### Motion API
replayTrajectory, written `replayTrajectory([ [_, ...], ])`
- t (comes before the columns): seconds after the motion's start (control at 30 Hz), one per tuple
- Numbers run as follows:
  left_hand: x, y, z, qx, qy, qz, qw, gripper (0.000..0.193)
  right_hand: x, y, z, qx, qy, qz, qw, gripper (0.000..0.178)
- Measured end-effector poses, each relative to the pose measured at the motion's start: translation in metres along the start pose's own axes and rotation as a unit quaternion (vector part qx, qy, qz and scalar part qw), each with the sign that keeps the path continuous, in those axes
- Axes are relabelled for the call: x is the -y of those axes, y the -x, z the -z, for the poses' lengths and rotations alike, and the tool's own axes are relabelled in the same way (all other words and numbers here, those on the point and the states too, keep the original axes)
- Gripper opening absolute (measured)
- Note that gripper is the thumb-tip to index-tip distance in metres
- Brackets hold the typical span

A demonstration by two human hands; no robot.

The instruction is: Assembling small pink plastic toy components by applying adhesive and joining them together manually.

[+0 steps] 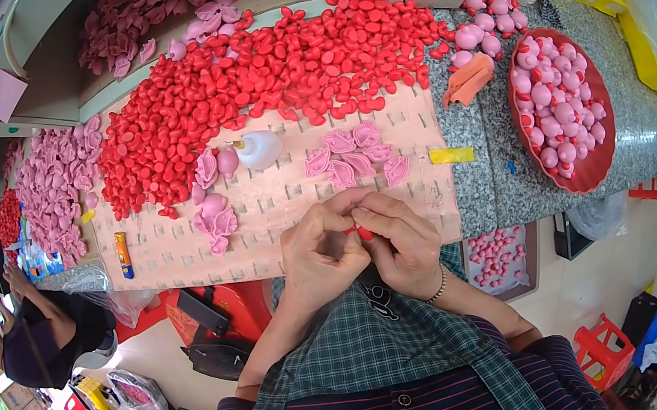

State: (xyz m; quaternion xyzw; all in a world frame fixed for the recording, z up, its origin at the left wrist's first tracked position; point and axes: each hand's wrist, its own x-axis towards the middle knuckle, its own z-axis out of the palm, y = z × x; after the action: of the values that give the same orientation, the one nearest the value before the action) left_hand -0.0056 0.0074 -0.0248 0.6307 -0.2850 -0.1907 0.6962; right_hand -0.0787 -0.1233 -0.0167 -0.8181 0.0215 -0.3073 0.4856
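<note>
My left hand and my right hand meet over the near edge of the pink board. Both pinch a small glossy red piece, which their fingers partly cover. Just beyond them lies a cluster of pink petal-shaped soft pieces. A big heap of small red rounded pieces spreads over the board's far side. Near its edge stands a whitish squeeze bottle with a narrow tip. Left of my hands lie more pink pieces, some round, some ruffled.
A red scalloped bowl of pink balls with red parts stands on the grey stone counter at right. An orange cloth and yellow tape lie nearer. An orange tube is at left. Another person sits at lower left.
</note>
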Motion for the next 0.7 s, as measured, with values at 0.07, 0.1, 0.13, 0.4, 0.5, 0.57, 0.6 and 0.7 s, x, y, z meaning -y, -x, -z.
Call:
replayTrajectory([
  [0.07,0.001,0.000,0.001,0.012,0.014,-0.002,1.000,0.026,-0.001,0.000,0.000,-0.001,-0.001,0.001,1.000,0.033],
  [0.1,0.001,0.000,0.002,0.012,0.014,-0.002,1.000,0.026,-0.002,0.001,-0.001,-0.002,-0.003,0.001,1.000,0.032],
  [0.13,0.001,0.000,0.002,0.017,0.033,0.002,0.999,0.027,-0.002,0.001,-0.001,-0.002,-0.003,0.001,1.000,0.032],
  [0.4,-0.004,-0.005,0.007,0.048,0.066,0.042,0.996,0.026,-0.003,0.000,0.001,-0.003,-0.017,-0.004,1.000,0.032],
  [0.5,-0.007,-0.007,0.003,0.005,0.056,0.030,0.998,0.018,-0.002,-0.002,0.002,-0.007,-0.029,-0.010,1.000,0.032],
  [0.57,-0.010,-0.008,0.006,0.013,0.111,0.048,0.993,0.018,0.000,-0.001,0.003,0.002,-0.034,-0.013,0.999,0.032],
  [0.6,-0.011,-0.009,0.007,0.013,0.112,0.049,0.992,0.018,0.000,-0.001,0.003,0.009,-0.038,-0.020,0.999,0.031],
  [0.7,-0.013,-0.011,0.011,0.032,0.141,0.085,0.986,0.018,-0.001,-0.002,0.004,0.014,-0.046,-0.033,0.998,0.032],
])
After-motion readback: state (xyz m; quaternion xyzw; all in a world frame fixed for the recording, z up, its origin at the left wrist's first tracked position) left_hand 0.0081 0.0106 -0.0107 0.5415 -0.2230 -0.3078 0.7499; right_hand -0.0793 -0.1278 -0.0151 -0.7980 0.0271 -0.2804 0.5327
